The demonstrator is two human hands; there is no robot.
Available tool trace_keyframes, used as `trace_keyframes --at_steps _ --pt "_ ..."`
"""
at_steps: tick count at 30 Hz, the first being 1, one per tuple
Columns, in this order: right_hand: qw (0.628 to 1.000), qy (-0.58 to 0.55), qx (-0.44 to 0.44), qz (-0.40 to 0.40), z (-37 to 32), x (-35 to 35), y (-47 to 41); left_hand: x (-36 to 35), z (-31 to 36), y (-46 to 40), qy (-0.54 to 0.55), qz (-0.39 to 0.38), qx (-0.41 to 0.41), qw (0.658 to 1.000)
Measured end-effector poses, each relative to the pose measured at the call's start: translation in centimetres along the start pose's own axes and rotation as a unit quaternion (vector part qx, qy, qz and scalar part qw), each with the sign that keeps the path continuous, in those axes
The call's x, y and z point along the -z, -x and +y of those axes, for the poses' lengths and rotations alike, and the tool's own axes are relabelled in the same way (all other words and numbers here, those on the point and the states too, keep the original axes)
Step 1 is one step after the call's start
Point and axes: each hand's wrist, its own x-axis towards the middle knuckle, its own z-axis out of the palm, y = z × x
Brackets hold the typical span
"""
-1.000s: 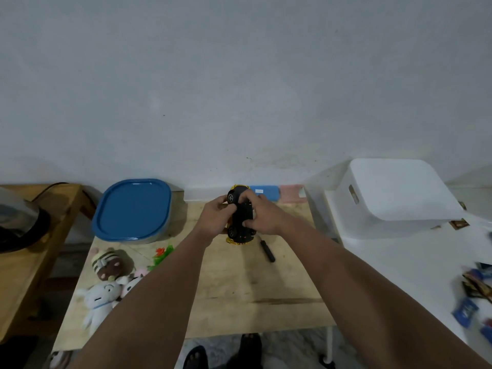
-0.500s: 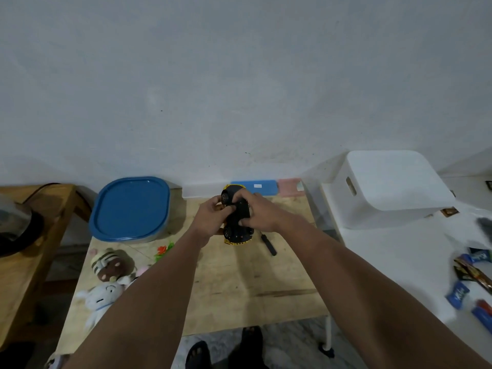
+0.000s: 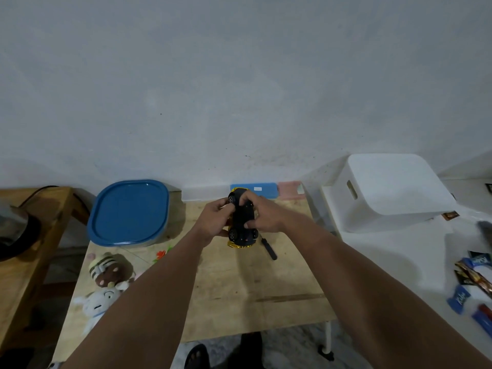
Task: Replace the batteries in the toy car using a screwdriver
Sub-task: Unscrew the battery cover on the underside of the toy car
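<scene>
Wooden table (image 3: 239,294), both arms stretched out over it toward frame centre.
Left hand (image 3: 213,222) and right hand (image 3: 262,217) both wrapped round the yellow toy car (image 3: 242,230), flipped so its black underside faces up, held just above the tabletop. Black screwdriver (image 3: 268,249) lies right beside it, lower right.

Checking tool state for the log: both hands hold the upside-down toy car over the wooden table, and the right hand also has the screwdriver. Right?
Not quite. The screwdriver is in neither hand: the head view shows it lying on the wooden table, just right of the toy car. The rest holds: the left hand and right hand both grip the car, underside up.
</scene>
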Motion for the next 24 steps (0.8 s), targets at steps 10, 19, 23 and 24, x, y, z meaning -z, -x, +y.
trace_keyframes --at_steps 10,19,23,24 --pt "1.000 -0.021 0.009 -0.009 0.6 0.8 -0.7 0.1 0.9 -0.9 -0.009 0.004 -0.010 1.000" --pt "1.000 -0.011 0.005 -0.012 0.7 1.7 -1.4 0.1 1.3 -1.8 0.010 -0.008 -0.010 1.000" --pt "1.000 -0.010 0.008 -0.005 0.6 1.9 -1.5 0.3 1.5 -2.0 0.019 -0.014 -0.010 1.000" --pt "1.000 -0.012 0.009 -0.003 0.5 2.0 -1.5 0.3 1.5 -2.0 0.019 -0.013 -0.012 1.000"
